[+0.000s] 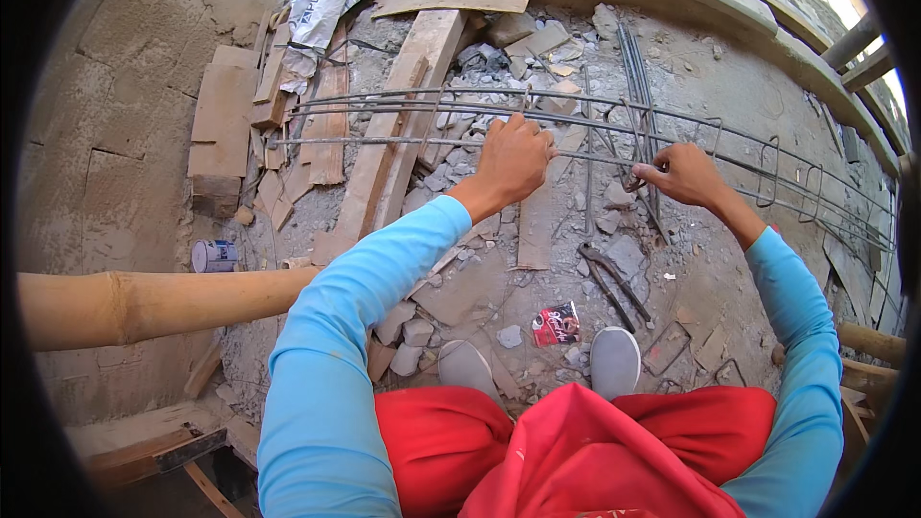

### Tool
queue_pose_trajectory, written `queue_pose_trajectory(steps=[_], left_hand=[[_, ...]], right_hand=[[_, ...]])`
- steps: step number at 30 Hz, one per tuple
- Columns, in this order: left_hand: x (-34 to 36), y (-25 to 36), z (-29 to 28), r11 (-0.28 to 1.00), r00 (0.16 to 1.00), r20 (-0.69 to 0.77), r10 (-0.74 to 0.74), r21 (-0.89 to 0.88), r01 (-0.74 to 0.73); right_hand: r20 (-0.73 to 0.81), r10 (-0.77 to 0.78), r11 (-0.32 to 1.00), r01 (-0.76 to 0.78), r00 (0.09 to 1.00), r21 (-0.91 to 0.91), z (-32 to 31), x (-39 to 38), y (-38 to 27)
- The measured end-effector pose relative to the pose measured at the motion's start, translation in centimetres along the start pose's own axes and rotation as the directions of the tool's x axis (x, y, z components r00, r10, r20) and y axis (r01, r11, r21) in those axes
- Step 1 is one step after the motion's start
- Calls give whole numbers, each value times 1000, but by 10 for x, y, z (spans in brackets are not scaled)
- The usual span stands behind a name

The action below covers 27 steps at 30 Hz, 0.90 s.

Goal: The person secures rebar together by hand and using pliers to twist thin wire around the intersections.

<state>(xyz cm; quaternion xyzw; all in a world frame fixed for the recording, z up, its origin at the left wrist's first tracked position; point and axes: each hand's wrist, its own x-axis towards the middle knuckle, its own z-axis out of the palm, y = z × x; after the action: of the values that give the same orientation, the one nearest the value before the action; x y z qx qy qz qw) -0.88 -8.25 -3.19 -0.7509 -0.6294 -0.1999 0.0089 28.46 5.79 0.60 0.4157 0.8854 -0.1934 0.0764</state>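
Note:
A long steel rebar cage [336, 141] runs across in front of me, its parallel bars spanned by several bent stirrups [776, 171]. My left hand [516, 158] is closed on the near bar at about the middle of the cage; its fingertips are partly hidden. Farther right, my right hand [683, 176] pinches the lower end of a stirrup [630, 134] beside the bars. A bundle of loose rebar [633, 67] passes under the cage there. On the ground between me and the cage lie dark-handled pincers [614, 286], their jaws pointing away from me.
Broken rubble [451, 168] and wooden boards [413, 86] litter the ground under the cage. A thick bamboo pole [173, 305] juts in from the left, near a small paint can [213, 256]. A red packet [556, 323] lies before my shoes. A block wall [115, 163] stands left.

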Motion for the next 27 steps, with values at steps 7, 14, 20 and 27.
queue_pose_trajectory(steps=[7,14,20,27], left_hand=[[-4,-15,-27,989,987,-131,-95,-129,78],[-34,-115,-70,856,786,-354,-508,-109,505],[-108,-213,-88,199,5,-538,-843,-303,932],[-158,-301,-61,-164,-276,-86,-957,-624,764]], right_hand=[[-275,-16,996,39,961,77,-24,13,-10],[-555,-379,925,323,741,-200,-26,51,39],[-336,-258,957,287,906,40,-7,61,76],[-304,-271,953,299,913,47,6,77,71]])
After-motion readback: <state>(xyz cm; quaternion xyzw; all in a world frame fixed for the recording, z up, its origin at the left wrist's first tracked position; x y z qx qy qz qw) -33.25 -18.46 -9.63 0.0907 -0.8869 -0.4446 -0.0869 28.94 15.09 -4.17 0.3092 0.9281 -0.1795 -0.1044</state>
